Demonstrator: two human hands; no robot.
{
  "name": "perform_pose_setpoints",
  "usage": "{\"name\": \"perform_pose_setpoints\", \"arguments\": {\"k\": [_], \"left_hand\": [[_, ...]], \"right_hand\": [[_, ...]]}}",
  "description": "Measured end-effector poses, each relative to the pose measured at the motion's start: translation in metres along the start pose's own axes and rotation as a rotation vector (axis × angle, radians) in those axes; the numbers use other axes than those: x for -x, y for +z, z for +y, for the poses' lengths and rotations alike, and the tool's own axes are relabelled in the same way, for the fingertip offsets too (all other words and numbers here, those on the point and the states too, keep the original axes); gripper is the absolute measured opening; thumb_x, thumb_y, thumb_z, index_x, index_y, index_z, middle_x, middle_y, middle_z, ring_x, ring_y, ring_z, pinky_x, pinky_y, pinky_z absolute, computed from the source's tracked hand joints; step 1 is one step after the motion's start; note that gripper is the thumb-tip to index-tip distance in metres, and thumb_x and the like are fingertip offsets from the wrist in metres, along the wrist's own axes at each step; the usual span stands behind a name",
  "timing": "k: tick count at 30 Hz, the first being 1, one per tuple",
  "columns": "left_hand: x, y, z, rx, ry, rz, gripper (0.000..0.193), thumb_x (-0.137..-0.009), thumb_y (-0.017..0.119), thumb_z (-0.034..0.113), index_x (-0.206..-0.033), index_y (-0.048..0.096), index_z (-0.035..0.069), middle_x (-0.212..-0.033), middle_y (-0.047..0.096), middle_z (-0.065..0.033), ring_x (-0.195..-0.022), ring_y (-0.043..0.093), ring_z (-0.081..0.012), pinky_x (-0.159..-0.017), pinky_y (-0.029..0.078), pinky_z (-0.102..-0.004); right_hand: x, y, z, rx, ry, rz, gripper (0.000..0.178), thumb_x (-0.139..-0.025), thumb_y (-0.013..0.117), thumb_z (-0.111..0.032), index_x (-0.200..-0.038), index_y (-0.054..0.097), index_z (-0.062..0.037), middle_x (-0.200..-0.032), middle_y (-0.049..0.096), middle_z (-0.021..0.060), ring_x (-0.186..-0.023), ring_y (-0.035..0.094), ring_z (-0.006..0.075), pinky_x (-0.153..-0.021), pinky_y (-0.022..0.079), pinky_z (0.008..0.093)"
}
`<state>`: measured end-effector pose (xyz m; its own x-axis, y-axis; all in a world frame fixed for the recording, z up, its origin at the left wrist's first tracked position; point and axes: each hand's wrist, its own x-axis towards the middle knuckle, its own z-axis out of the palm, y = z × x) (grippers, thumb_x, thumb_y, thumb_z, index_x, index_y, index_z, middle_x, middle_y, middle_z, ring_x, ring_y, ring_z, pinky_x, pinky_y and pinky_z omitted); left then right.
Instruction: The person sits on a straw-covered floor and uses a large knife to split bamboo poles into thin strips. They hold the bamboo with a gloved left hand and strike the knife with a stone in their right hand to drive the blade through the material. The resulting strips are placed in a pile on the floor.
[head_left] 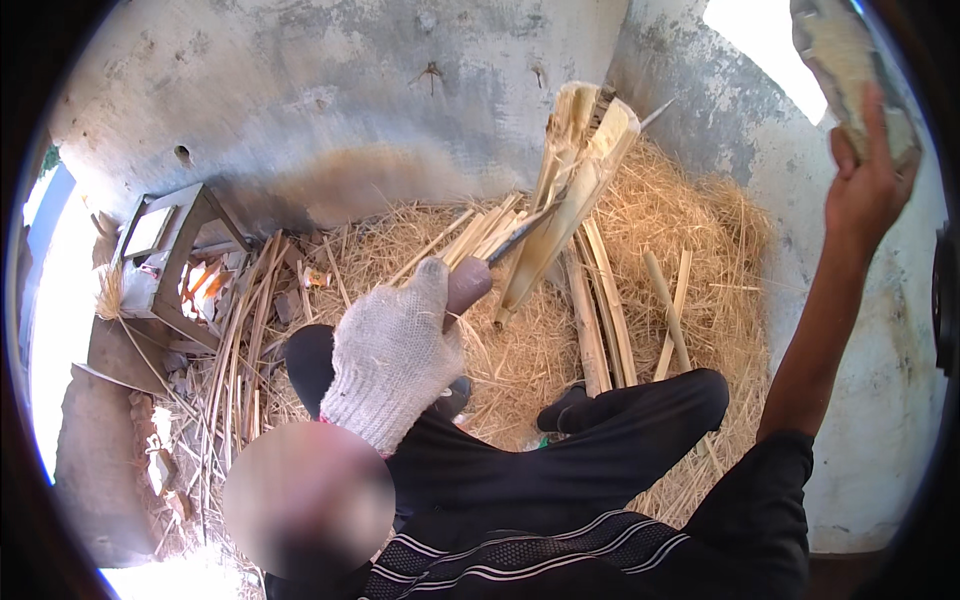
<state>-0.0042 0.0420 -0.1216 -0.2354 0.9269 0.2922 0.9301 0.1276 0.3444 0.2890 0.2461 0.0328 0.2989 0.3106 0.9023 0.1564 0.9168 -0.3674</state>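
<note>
Left hand (395,345): gloved, wrapped around a knife (470,284) handle
Right hand (868,190): bare, raised, clutching a block (850,62)
Knife blade: set into split wood (572,212), tip showing beyond, above straw (715,225)

You wear a pale grey knitted glove (390,345) with a ribbed cuff, a black short-sleeved top (620,560) banded with mesh-like patterning and curved white lines, and black trousers (640,430).

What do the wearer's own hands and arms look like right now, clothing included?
The left hand wears a pale grey-white knitted glove with a ribbed cuff; blurring obscures the area below. The right hand and forearm are bare, below a short black sleeve.
</note>
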Motion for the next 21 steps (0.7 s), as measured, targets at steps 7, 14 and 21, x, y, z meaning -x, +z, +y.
{"name": "perform_pose_setpoints", "arguments": {"k": [7, 14, 21], "left_hand": [[0.008, -0.005, 0.015, -0.126, 0.029, -0.118, 0.022, -0.078, 0.07, 0.013, -0.096, 0.063, 0.003, -0.064, 0.065, -0.016, -0.064, 0.068, -0.0362, -0.058, 0.053, -0.0485], [0.021, 0.049, -0.009, -0.059, -0.085, -0.101, 0.021, -0.081, 0.069, 0.018, -0.093, 0.064, 0.002, -0.064, 0.066, -0.0178, -0.063, 0.069, -0.0368, -0.058, 0.054, -0.0489], [0.009, 0.057, -0.013, -0.014, -0.172, -0.09, 0.02, -0.083, 0.068, 0.019, -0.09, 0.062, 0.002, -0.066, 0.065, -0.0201, -0.065, 0.068, -0.0392, -0.059, 0.052, -0.0513]], "right_hand": [[0.111, 0.012, 0.051, 0.33, 0.107, -0.896, 0.042, -0.089, 0.073, -0.016, -0.126, 0.055, -0.0097, -0.114, 0.065, 0.0107, -0.097, 0.067, 0.0243, -0.081, 0.058, 0.0382], [0.164, 0.002, 0.049, -0.08, 0.635, -0.576, 0.041, -0.085, 0.076, -0.015, -0.118, 0.056, -0.0007, -0.114, 0.06, 0.0147, -0.098, 0.065, 0.0204, -0.077, 0.059, 0.0314], [0.068, -0.018, 0.008, -0.084, 0.097, 0.013, 0.04, -0.088, 0.077, -0.012, -0.121, 0.056, -0.0029, -0.12, 0.061, 0.0117, -0.103, 0.066, 0.0228, -0.071, 0.062, 0.0278]]}}
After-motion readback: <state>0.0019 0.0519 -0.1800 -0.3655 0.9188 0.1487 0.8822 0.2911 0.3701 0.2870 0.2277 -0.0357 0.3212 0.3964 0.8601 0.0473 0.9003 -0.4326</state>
